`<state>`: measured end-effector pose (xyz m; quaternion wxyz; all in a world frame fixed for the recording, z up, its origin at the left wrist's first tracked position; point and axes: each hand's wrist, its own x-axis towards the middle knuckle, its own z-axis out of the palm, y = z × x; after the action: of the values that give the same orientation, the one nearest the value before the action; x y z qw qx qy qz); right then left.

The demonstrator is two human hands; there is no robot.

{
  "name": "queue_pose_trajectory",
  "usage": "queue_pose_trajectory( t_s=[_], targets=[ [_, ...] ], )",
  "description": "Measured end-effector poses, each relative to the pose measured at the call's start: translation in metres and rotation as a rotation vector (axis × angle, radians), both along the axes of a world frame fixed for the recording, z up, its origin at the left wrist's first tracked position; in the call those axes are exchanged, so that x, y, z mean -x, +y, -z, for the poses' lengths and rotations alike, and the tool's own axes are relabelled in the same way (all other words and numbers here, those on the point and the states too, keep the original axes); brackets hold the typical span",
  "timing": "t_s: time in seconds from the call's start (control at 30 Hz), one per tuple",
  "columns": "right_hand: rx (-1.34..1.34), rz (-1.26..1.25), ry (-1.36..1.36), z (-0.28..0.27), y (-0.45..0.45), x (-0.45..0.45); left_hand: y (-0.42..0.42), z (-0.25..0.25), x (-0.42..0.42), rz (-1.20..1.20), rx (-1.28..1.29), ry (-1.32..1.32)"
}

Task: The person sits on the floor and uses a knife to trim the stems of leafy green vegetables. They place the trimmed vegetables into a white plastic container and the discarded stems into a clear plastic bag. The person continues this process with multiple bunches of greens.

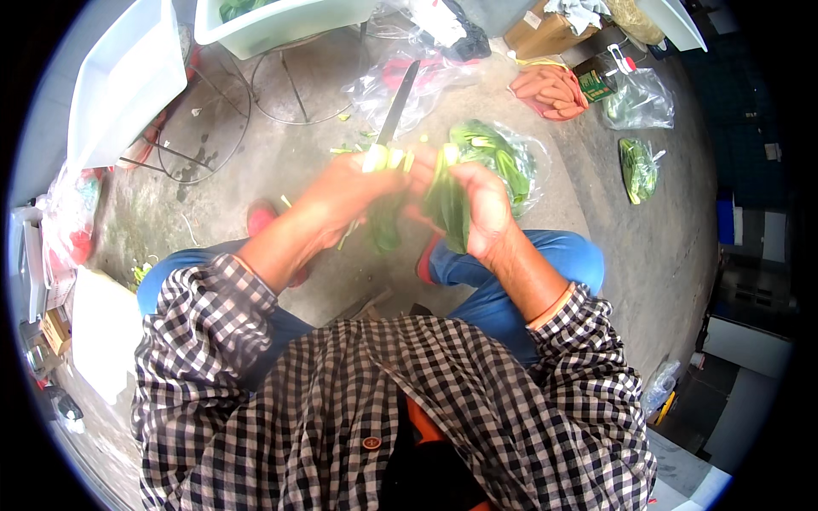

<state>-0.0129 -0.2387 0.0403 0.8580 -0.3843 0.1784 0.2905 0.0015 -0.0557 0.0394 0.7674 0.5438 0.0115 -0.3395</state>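
Note:
My left hand (345,191) is closed around leafy greens (385,220), pale stem ends upward and leaves hanging below. In my right hand (491,207) is another bunch of leafy greens (452,211), held with its stems up too. The fingers of both hands nearly meet between the bunches and are partly blurred. A knife blade (399,102) extends away from me just beyond my left hand; its handle is hidden, and I cannot tell whether it is held or lies on something. Behind my right hand, more greens (489,145) lie on a clear plastic bag (540,163) on the floor.
White plastic bins (124,96) (287,32) stand at the far left and top, near wire stands (251,83). Far right lie a mesh bag of orange-brown produce (549,89), a red-capped jug (597,76) and bagged greens (638,171). My knees (562,255) flank the concrete floor (351,281).

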Motion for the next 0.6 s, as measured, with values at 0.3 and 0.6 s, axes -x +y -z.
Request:
queue_pose_trajectory(
  t_s=[0.3, 0.6],
  targets=[
    [-0.002, -0.097, 0.092, 0.011, 0.000, 0.003, -0.012, -0.005, -0.001, -0.054, -0.199, -0.044],
    [-0.090, -0.043, -0.036, 0.005, -0.001, 0.000, -0.009, 0.005, -0.006, -0.053, -0.191, 0.020]
  ],
)
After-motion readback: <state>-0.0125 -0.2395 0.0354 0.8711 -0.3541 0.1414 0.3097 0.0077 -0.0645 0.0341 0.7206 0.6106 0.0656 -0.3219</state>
